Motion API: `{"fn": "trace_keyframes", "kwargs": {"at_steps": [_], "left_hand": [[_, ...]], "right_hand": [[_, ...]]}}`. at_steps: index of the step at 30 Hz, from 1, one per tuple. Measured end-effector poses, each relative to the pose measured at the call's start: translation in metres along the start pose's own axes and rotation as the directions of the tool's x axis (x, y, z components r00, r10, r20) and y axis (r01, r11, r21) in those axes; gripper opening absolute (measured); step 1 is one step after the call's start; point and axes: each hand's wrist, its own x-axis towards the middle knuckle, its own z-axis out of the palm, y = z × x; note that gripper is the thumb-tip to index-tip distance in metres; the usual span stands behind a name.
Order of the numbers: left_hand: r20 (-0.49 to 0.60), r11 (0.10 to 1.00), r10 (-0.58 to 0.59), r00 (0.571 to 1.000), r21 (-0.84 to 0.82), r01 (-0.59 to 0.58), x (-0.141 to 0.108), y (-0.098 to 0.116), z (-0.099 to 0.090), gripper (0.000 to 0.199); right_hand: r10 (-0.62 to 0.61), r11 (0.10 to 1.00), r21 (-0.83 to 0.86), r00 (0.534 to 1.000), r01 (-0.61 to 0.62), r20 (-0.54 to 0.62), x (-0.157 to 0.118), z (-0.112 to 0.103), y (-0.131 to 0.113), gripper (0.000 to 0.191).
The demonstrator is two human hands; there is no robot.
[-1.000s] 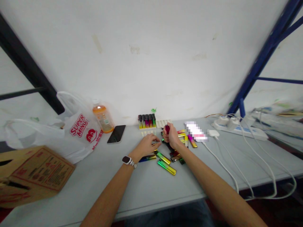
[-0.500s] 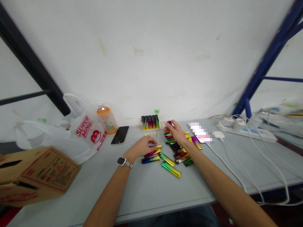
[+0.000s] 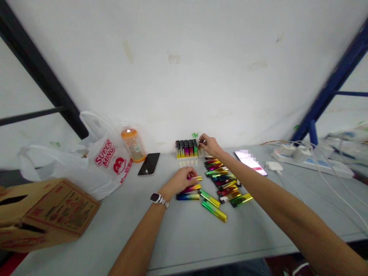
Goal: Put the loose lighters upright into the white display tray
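Well, my right hand (image 3: 212,145) pinches something dark (image 3: 202,141), mostly hidden, just beside the upright lighters (image 3: 186,149). Shiny pink-and-gold, one lighter (image 3: 196,178) pokes out from my left hand (image 3: 181,181); whether those curled fingers grip it, I can't tell. Four more lie near it on the grey surface (image 3: 178,237), two green-and-yellow.

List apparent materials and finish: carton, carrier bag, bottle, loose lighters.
Carton: corrugated cardboard, probably; matt brown, printed red, crisp folds.
Carrier bag: thin plastic film, soft sheen; crumpled, slightly see-through.
Bottle: clear plastic, likely; orange contents show through.
Loose lighters: glossy metallic colour-gradient bodies, bright reflections; metal or coated plastic, can't tell.
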Motion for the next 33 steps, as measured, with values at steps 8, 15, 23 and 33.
{"fn": "trace_keyframes", "kwargs": {"at_steps": [8, 15, 23, 33], "left_hand": [[-0.056, 1.0, 0.029, 0.998, 0.008, -0.029, 0.001, -0.003, 0.004, 0.021], [-0.19, 0.989, 0.019, 0.982, -0.139, -0.046, 0.004, 0.005, 0.006, 0.023], [-0.195, 0.844, -0.147, 0.97, -0.536, 0.02, 0.012, 0.007, 0.012, 0.037], [-0.254, 0.782, -0.168, 0.952, -0.622, -0.028, 0.011, 0.01, 0.016, 0.048]], "right_hand": [[-0.028, 0.999, 0.035, 1.0, 0.028, 0.01, 0.017, 0.007, 0.011, 0.009], [0.016, 0.997, 0.082, 1.0, -0.016, 0.003, 0.019, 0.007, 0.005, 0.008], [0.077, 0.994, -0.077, 0.994, -0.083, -0.075, 0.016, 0.014, 0.003, 0.017], [0.027, 0.829, -0.556, 0.99, 0.055, 0.137, -0.017, -0.005, -0.014, 0.049]]}}
